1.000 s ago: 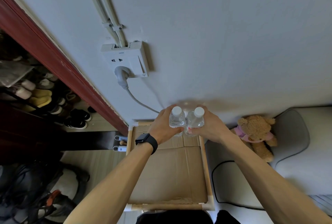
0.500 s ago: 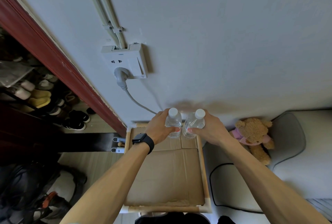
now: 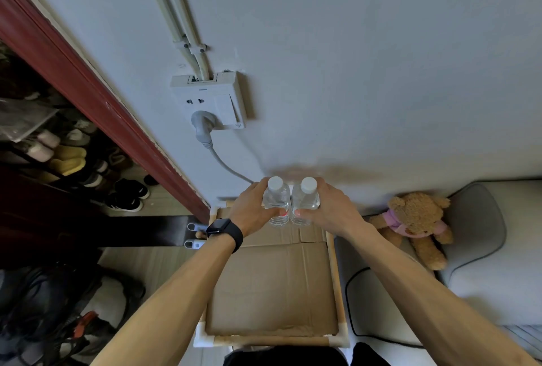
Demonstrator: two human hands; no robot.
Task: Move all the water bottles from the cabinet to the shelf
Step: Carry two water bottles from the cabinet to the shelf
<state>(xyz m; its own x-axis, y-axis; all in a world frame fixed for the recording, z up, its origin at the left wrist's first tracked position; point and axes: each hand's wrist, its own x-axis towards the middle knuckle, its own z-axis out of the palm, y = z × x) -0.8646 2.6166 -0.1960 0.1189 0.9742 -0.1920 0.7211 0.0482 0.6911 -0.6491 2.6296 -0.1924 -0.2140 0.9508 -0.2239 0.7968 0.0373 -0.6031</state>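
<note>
Head view: two clear water bottles with white caps were held upright, side by side and touching, at the far end of the shelf (image 3: 334,263). The left bottle (image 3: 275,203) was gripped by the left hand (image 3: 251,211), whose fingers were curled round its far side with the thumb pressed on the near side. The right bottle (image 3: 305,201) was clasped the same way by the right hand (image 3: 333,211). Whether the bases rested on the cardboard sheet (image 3: 272,286) that covered the shelf top could not be told.

A black watch (image 3: 224,230) was worn on the left wrist. On the white wall beyond the bottles a socket plate (image 3: 215,98) was fixed, with a grey plug (image 3: 201,125) seated in it and its cord run down behind the left hand. To the right of the shelf a brown teddy bear (image 3: 416,223) in a pink top was propped against a grey cushion (image 3: 476,219). To the far left, past a red door frame (image 3: 88,87), shoes (image 3: 126,195) were seen on the floor.
</note>
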